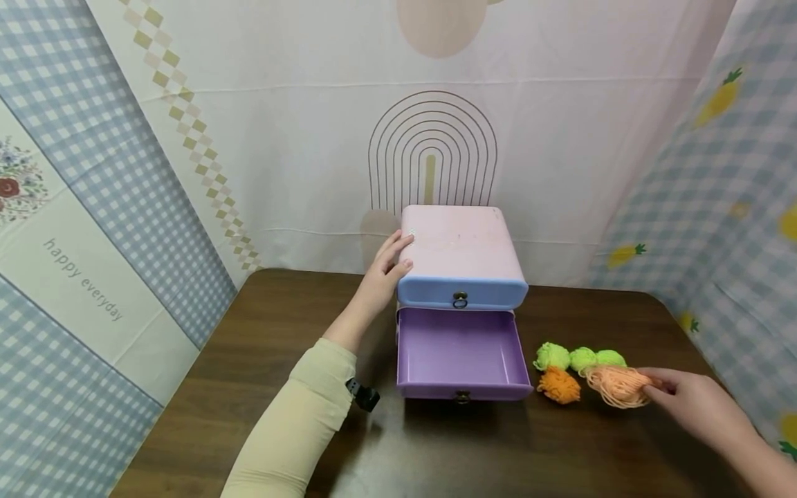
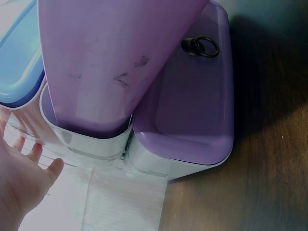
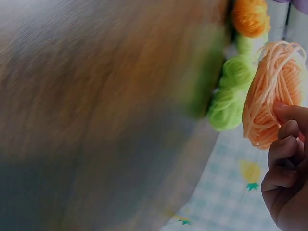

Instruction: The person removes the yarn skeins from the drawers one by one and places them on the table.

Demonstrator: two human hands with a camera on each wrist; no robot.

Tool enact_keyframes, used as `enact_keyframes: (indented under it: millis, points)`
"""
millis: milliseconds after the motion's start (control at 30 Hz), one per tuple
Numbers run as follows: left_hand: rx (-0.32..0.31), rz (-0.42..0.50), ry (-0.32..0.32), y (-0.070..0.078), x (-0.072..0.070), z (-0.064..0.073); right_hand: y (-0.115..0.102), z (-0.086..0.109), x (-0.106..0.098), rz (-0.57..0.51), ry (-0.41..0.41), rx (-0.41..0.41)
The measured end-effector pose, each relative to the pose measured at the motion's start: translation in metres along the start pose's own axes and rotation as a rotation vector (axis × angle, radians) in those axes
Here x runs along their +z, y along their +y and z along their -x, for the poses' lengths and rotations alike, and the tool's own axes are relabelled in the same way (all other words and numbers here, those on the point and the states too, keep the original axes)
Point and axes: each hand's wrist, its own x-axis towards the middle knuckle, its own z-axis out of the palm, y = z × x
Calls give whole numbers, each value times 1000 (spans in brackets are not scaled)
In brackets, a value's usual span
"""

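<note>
Between thumb and fingers, my right hand (image 1: 700, 404) pinches a peach yarn skein (image 1: 616, 386) at its right end; in the right wrist view the loose strands (image 3: 272, 96) show clearly. Just left of it lie an orange yarn ball (image 1: 559, 385) and several lime green yarn balls (image 1: 552, 356). My left hand (image 1: 382, 277) rests its spread fingers on the left side and top edge of a small pink drawer cabinet (image 1: 461, 242). Its purple drawer (image 1: 461, 346) is pulled out, with nothing inside. Above that, the blue drawer (image 1: 488, 294) is closed.
A lower purple drawer (image 2: 192, 110) with a ring pull is closed beneath the pulled-out one. The cabinet stands on a dark wooden table (image 1: 280, 318), near the printed cloth (image 1: 311, 159) at the back. A checked cloth (image 1: 747, 207) hangs on the right.
</note>
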Motion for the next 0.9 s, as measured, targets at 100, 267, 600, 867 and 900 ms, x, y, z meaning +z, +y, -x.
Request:
enact_keyframes:
  millis: [100, 267, 600, 867, 900]
  points:
    - [-5, -2, 14, -1, 0, 1, 6, -2, 3, 8, -12, -5]
    - [-14, -6, 21, -1, 0, 1, 9, -4, 8, -8, -89, 9]
    - [-1, -8, 20, -1, 0, 1, 6, -9, 14, -6, -136, -13]
    - [-4, -5, 20, -1, 1, 0, -1, -11, 20, -12, -131, -32]
    - [-2, -5, 20, -1, 1, 0, -2, -11, 20, -13, -129, -31]
